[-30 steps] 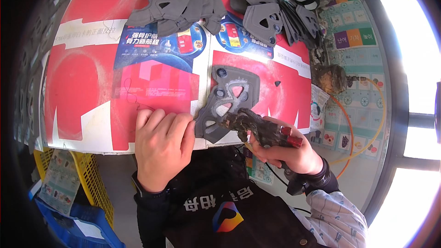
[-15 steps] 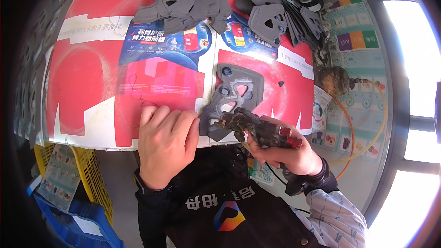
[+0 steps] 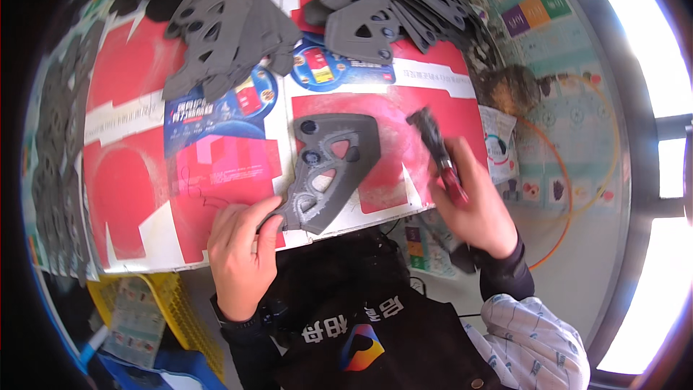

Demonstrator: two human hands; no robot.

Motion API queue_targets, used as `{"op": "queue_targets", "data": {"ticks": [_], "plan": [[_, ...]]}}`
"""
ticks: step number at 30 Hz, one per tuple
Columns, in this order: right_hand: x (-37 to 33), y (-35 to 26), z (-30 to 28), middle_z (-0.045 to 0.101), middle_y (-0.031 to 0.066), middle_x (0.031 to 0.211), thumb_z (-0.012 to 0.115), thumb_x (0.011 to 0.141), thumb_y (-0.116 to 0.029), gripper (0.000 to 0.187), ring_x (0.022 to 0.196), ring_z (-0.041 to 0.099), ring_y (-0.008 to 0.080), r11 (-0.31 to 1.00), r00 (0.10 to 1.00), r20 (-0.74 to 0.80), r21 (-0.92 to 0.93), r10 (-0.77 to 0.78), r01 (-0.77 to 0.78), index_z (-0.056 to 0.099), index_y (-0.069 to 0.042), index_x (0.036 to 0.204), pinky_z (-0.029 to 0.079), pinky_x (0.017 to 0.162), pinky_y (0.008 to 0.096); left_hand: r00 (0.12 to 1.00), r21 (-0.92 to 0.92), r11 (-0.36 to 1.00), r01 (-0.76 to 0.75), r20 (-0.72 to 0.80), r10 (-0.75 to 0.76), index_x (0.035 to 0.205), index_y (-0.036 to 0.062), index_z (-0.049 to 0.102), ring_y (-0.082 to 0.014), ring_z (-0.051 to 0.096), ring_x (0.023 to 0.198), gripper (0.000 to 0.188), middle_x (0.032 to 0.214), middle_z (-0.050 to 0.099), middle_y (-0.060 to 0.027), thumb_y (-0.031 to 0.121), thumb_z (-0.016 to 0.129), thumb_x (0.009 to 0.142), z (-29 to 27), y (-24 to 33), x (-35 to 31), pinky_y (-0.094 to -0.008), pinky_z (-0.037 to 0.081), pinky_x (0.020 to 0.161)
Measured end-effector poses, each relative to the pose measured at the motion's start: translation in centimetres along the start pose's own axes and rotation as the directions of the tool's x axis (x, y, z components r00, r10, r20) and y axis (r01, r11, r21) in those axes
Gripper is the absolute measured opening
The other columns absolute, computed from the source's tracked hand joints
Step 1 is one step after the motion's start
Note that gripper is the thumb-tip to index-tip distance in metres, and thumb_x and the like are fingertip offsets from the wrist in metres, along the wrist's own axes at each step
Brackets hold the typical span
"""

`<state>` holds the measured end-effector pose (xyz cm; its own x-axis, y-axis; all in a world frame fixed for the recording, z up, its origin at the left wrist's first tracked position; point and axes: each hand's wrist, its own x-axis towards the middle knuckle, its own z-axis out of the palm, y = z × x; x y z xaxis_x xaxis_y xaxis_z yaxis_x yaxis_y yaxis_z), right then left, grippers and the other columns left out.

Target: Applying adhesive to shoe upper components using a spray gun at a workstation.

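A flat grey foam piece (image 3: 357,148) with several cut-outs and two dark round spots lies on the red-and-white printed sheet (image 3: 133,180) that covers the table. Pale residue shows around its openings. My left hand (image 3: 242,267) pinches its near left corner between thumb and fingers. To the right of the piece, apart from it, my right hand (image 3: 484,217) grips a dark, crusted spray gun (image 3: 433,141) with red knobs at its back. The gun's nozzle points up and away to the left; its trigger side is hidden by my hand.
Grey pieces lie in a large pile (image 3: 238,36) at the far left and a fanned stack (image 3: 364,32) beyond. An orange hose (image 3: 568,188) loops at right, near a crusted round container (image 3: 509,90). Below the left edge stand a yellow basket (image 3: 191,325) and a blue crate (image 3: 180,374).
My right hand has drawn the spray gun from over the foam piece to its right and turned it. My left hand's curled fingers now pinch the piece's corner. The view has shifted.
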<state>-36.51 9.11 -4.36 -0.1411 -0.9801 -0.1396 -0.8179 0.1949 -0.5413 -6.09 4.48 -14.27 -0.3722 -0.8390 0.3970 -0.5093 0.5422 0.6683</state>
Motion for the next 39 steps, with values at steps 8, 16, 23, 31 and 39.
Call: {"op": "queue_targets", "data": {"ticks": [8, 16, 23, 31, 39], "plan": [[1.4, 2.0, 0.9, 0.058, 0.0229, 0.132, 0.068, 0.088, -0.003, 0.059, 0.126, 0.059, 0.0383, 0.944, 0.929, -0.339, 0.231, -0.15, 0.237, 0.049, 0.005, 0.143, 0.047, 0.11, 0.0432, 0.916, -0.343, 0.929, 0.136, -0.313, -0.249, 0.119, -0.0014, 0.06, -0.0117, 0.062, 0.078, 0.019, 0.112, 0.065, -0.0126, -0.006, 0.057, 0.101, -3.6, 1.7, -3.1, -0.0233, 0.051, 0.062], [0.0, 0.0, 6.1, 0.077, 0.0099, 0.113, 0.06, 0.104, -0.007, 0.04, 0.106, 0.073, 0.0141, -0.13, 0.825, 0.144, 0.959, -0.546, -0.253, 0.057, 0.006, 0.141, 0.055, 0.081, 0.0249, 0.906, -0.336, 0.932, 0.134, -0.341, -0.253, 0.12, 0.0007, 0.058, -0.0059, 0.053, 0.067, 0.022, 0.104, 0.061, -0.0073, 0.013, 0.066, 0.104, -7.4, 5.6, -4.1, -0.0187, 0.041, 0.055], [-0.4, -1.5, 7.1, 0.077, 0.0047, 0.098, 0.062, 0.101, -0.008, 0.026, 0.087, 0.073, 0.0094, -0.221, 0.873, 0.14, 0.938, -0.467, -0.269, 0.068, 0.002, 0.125, 0.053, 0.068, 0.0221, 0.862, -0.102, 0.976, 0.194, -0.457, -0.22, 0.114, -0.004, 0.057, -0.0166, 0.066, 0.07, 0.02, 0.099, 0.065, -0.0155, 0.008, 0.066, 0.101, -8.3, 8.0, -5.1, -0.024, 0.058, 0.056], [-0.4, -2.0, 7.3, 0.074, -0.0008, 0.095, 0.069, 0.1, -0.012, 0.023, 0.078, 0.067, 0.0042, -0.12, 0.923, 0.185, 0.964, -0.337, -0.237, 0.072, 0.0, 0.119, 0.053, 0.063, 0.0222, 0.902, -0.083, 0.992, 0.097, -0.415, -0.122, 0.11, -0.004, 0.058, -0.0169, 0.068, 0.072, 0.018, 0.098, 0.066, -0.0154, 0.01, 0.067, 0.103, -7.6, 9.0, -4.4, -0.025, 0.06, 0.058], [-0.3, -2.4, 8.7, 0.075, -0.0015, 0.095, 0.068, 0.099, -0.007, 0.021, 0.082, 0.066, 0.0028, -0.239, 0.971, 0.094, 0.96, -0.218, -0.147, 0.072, 0.003, 0.118, 0.055, 0.069, 0.0228, 0.921, -0.097, 0.984, 0.151, -0.349, -0.176, 0.115, -0.0046, 0.057, -0.0165, 0.066, 0.07, 0.019, 0.098, 0.066, -0.0167, 0.008, 0.065, 0.104, -7.0, 7.8, -4.3, -0.0232, 0.058, 0.059]]}}
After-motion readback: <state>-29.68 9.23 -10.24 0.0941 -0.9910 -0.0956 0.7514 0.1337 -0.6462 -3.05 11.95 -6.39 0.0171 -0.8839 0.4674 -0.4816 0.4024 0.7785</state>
